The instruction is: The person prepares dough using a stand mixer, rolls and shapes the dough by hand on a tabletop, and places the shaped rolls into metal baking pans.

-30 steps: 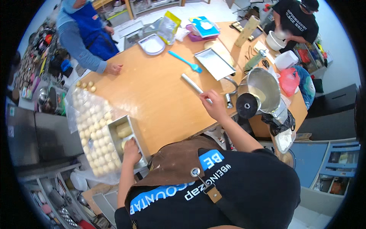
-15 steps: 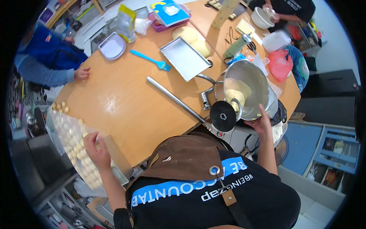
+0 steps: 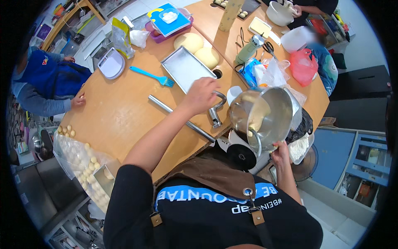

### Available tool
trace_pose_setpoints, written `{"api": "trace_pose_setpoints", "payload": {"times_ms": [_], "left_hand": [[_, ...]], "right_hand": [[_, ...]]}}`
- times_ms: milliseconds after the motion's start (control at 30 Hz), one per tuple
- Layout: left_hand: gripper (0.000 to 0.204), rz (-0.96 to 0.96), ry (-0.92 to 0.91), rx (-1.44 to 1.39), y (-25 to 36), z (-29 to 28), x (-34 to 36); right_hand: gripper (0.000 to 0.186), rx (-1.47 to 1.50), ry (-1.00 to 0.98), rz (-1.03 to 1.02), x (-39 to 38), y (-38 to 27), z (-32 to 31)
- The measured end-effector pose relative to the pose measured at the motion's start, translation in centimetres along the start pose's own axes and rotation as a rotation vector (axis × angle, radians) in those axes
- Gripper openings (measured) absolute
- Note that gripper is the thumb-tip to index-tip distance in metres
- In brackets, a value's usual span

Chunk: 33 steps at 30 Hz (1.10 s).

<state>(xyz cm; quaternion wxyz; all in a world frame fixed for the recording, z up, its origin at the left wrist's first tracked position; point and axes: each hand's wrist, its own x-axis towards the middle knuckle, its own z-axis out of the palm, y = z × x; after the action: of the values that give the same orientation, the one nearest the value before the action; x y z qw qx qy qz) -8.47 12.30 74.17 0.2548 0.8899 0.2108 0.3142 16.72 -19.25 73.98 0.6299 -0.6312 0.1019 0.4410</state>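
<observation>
My right hand (image 3: pixel 281 153) is closed on the near rim of a steel mixing bowl (image 3: pixel 282 110). The bowl is tipped on its side at the table's front edge, and pale dough (image 3: pixel 258 115) stretches inside it. Its curved metal handle (image 3: pixel 257 141) faces me. My left hand (image 3: pixel 202 96) is over the table with fingers loosely apart, just above a steel dough hook (image 3: pixel 217 111). Behind that hand lies a rectangular metal tray (image 3: pixel 186 68). To its left are a metal tube (image 3: pixel 178 117) and a blue brush (image 3: pixel 153 76).
Two big dough balls (image 3: pixel 188 42) sit behind the tray. Small dough balls under a plastic sheet (image 3: pixel 68 147) cover the left corner. A white scale (image 3: pixel 111 63) stands farther back. Co-workers are at the left and far right. A black disc (image 3: pixel 241 157) is below the bowl.
My left hand has swung from the small dough balls at the left across to the dough hook. The bowl has come nearer me and turned, with my right hand still at its rim.
</observation>
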Motion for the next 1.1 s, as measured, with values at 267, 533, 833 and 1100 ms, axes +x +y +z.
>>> {"api": "trace_pose_setpoints", "payload": {"times_ms": [267,533,833,1100], "left_hand": [[0.053,0.264,-0.734,0.371,-2.6,13.5,8.8],[0.07,0.301,-1.105,0.599,-2.8,16.8,10.1],[0.021,-0.101,-0.657,0.496,-3.3,2.9,12.1],[0.015,-0.103,0.059,-0.031,4.6,-15.8,0.3]], "right_hand": [[0.045,0.098,0.033,-0.059,0.3,1.7,-1.8],[0.04,0.007,0.02,0.01,-0.4,0.7,-0.5],[0.02,-0.141,-0.108,-0.071,-2.0,-2.2,3.8],[0.025,-0.149,-0.278,-0.126,-2.0,-3.1,7.0]]}}
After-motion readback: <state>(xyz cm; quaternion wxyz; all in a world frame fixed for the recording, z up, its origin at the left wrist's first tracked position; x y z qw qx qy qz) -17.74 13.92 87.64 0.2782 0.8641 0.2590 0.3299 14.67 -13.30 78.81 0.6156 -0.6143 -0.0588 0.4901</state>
